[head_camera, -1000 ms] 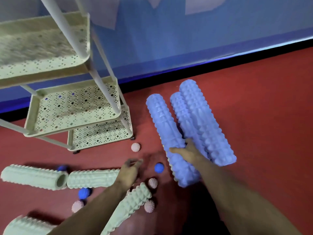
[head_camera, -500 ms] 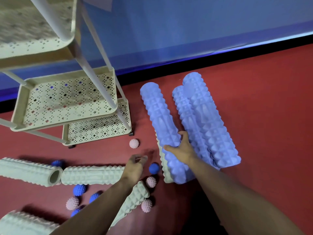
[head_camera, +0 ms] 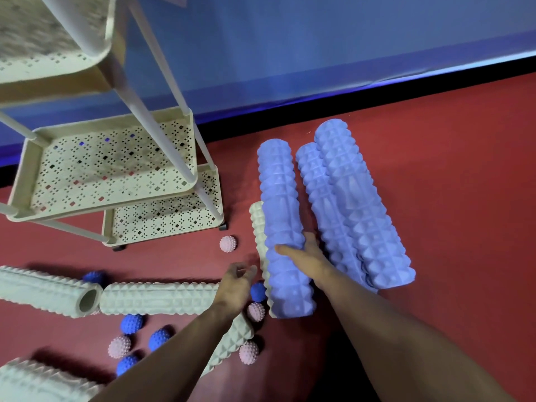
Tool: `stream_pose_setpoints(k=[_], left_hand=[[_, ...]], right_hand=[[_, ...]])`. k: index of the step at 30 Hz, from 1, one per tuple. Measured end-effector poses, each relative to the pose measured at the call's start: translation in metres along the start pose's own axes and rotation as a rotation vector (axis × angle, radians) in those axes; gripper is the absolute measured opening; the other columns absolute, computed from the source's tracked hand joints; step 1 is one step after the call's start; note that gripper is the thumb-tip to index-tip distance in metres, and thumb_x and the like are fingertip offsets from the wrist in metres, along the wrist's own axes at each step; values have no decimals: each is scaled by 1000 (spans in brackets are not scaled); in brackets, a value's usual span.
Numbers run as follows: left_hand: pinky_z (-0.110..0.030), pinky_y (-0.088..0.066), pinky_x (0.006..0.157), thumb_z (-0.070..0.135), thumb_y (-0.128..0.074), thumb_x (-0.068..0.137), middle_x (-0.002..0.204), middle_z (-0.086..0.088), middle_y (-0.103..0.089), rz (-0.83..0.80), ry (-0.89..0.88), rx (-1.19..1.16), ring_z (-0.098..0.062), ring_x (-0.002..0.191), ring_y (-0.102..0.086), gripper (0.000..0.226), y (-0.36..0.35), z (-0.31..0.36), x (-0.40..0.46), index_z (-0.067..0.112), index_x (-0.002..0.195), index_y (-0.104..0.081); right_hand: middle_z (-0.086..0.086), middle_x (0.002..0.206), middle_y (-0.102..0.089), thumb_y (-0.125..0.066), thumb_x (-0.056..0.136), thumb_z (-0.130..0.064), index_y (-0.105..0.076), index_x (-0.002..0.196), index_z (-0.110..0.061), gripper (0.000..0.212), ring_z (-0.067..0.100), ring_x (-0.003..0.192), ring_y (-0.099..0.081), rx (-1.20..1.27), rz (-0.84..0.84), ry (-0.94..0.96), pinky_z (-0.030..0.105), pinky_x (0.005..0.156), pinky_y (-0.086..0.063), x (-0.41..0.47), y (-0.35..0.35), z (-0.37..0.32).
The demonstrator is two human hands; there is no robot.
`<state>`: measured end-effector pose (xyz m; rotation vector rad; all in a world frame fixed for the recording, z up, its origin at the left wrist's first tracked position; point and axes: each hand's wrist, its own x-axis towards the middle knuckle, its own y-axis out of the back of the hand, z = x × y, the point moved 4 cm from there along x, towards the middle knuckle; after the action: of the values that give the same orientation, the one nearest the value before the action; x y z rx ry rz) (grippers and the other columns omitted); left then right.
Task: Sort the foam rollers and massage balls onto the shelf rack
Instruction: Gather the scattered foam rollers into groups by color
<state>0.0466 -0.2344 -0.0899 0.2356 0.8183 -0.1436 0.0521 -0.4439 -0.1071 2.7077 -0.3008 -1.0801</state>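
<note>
My right hand (head_camera: 304, 255) grips a blue ridged foam roller (head_camera: 280, 204), raised off the red floor. Under it lies a pale green roller (head_camera: 258, 227). Two more blue rollers (head_camera: 356, 204) lie side by side to the right. My left hand (head_camera: 236, 281) hovers with fingers loosely curled and holds nothing, just left of the held roller's near end. Pale green rollers (head_camera: 156, 298) lie at the left. Pink spiky balls (head_camera: 228, 244) and blue spiky balls (head_camera: 132, 323) are scattered on the floor. The cream perforated shelf rack (head_camera: 116, 166) stands at upper left, its shelves bare.
A blue wall (head_camera: 319, 53) with a black skirting runs behind the rack and rollers. Red floor (head_camera: 449, 169) stretches to the right of the blue rollers. The rack stands on small castors (head_camera: 222, 226).
My right hand has lifted the blue roller, uncovering a pale green roller beneath it. My left hand has moved slightly towards the held roller. The camera has shifted closer.
</note>
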Motion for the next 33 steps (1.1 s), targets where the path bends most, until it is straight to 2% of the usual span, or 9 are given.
stream_pose_setpoints(k=[3,6,9,12,16,22,25,28,33], left_hand=[[-48,-56,95,42,-59,98,103,0,-68,11,32,15,-19,89,-64,14,5,-3,4,31,106,-60],[-44,-51,100,49,-51,100,107,8,-71,6,7,53,-16,105,-64,18,9,-3,5,36,105,-63],[-35,-48,97,50,-49,102,103,21,-73,-31,-17,55,-8,111,-64,20,2,1,3,41,104,-67],[-40,-48,105,51,-48,102,110,19,-73,-66,-6,43,-9,113,-65,23,-8,6,-1,43,108,-68],[-35,-46,105,51,-45,103,108,22,-70,-72,-15,84,-5,110,-64,22,-17,9,-5,44,105,-66],[-37,-46,106,46,-46,104,119,9,-71,-94,10,54,-10,114,-63,28,-17,6,-10,31,117,-67],[-29,-48,95,44,-51,102,110,14,-71,-82,23,14,-2,106,-65,22,-11,4,-13,31,108,-67],[-19,-47,75,42,-53,101,96,20,-68,-59,19,10,6,89,-65,18,-6,5,-17,30,96,-65],[-44,-52,99,40,-49,104,99,11,-66,-56,40,35,-4,92,-63,20,0,3,-17,27,97,-63]], right_hand=[[-10,117,-56,-84,74,-48,-43,130,-30,72,11,105,-58,9,-128,1,23,85,-46,1,-16,-6],[-12,116,-57,-84,75,-44,-42,139,-27,79,8,103,-59,-30,-167,49,19,82,-46,2,-15,-14],[-13,112,-60,-85,74,-38,-45,134,-26,73,11,103,-62,-107,-27,115,20,80,-46,4,-2,-18],[-5,125,-55,-83,76,-40,-37,144,-22,84,18,115,-57,-186,150,110,29,94,-45,8,13,-23],[8,140,-48,-80,75,-49,-29,149,-23,94,31,123,-54,-357,217,-11,46,102,-47,8,14,-18],[13,141,-41,-77,80,-48,-32,149,-19,88,38,127,-46,-577,286,-55,45,102,-42,7,13,-12],[13,141,-44,-68,89,-40,-41,142,-13,65,37,127,-47,-603,315,-45,43,96,-43,5,15,-11],[12,140,-47,-65,88,-52,-39,141,-11,72,34,128,-48,-657,277,-106,44,95,-46,3,14,-6],[14,144,-45,-71,84,-57,-35,145,-9,85,34,129,-52,-691,179,-161,43,99,-47,2,8,4]])
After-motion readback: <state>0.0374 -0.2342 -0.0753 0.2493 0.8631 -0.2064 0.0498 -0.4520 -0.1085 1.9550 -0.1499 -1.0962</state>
